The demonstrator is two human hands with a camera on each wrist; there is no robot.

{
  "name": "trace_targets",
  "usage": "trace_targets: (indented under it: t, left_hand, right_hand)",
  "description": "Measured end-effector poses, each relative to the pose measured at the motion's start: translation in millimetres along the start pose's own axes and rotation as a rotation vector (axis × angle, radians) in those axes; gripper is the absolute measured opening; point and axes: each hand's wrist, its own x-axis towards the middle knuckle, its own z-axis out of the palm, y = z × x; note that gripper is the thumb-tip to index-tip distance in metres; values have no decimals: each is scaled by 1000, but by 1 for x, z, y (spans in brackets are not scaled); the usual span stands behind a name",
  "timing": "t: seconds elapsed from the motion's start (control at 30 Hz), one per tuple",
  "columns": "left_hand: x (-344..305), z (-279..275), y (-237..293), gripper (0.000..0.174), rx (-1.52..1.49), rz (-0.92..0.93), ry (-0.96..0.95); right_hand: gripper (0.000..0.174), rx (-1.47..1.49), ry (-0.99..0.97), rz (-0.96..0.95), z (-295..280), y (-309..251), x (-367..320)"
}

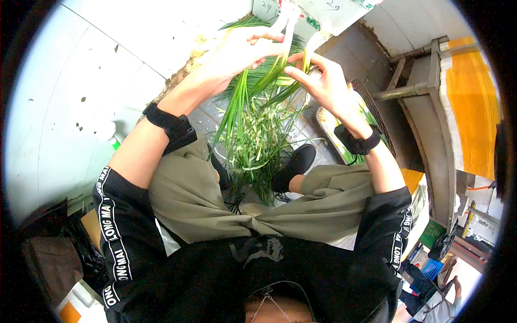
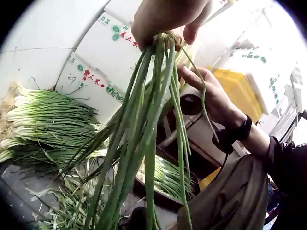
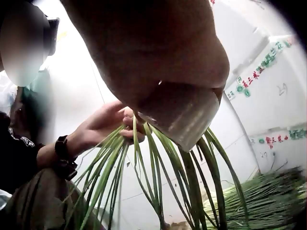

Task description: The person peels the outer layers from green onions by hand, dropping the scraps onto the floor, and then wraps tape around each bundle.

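My left hand (image 1: pixel 242 51) grips a bunch of scallions (image 1: pixel 288 32), white stalks upward. Their long green leaves (image 2: pixel 144 120) fan downward below that hand in the left wrist view. Close beside it, my right hand (image 1: pixel 326 81) pinches a scallion stem between thumb and fingers, with leaves trailing down between both hands. The right wrist view has the left hand (image 3: pixel 110 124) behind hanging leaves, while the right hand's fingertips are largely hidden there. Beneath the hands, a loose heap of scallion trimmings (image 1: pixel 256 134) lies on the floor between the feet.
A large pile of scallions (image 2: pixel 53 120) lies by the wall at the left. More scallions fill a basket (image 1: pixel 322 121) at the right. White foam boxes (image 2: pixel 103 43) stand behind the pile, and a metal-framed table (image 1: pixel 436 81) is at the right.
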Motion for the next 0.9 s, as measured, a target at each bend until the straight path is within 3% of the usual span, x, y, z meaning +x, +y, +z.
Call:
trace_targets:
  t: [0.37,0.53,0.67,0.73,0.9]
  left_hand:
    - [-2,8,3,34,-66,25,-46]
    - [-2,0,2,32,97,44,-61]
    - [-2,-1,1,39,58,36,-88]
    - [-1,-5,3,43,54,-26,-117]
    - [-2,1,3,49,121,-29,-174]
  right_hand:
    - [37,-48,60,-143,9,0,5]
    - [32,11,-31,-104,7,5,4]
    - [31,50,-101,-111,2,3,4]
    - [27,169,-343,136,-11,-9,6]
    - [24,287,-368,72,-25,-11,6]
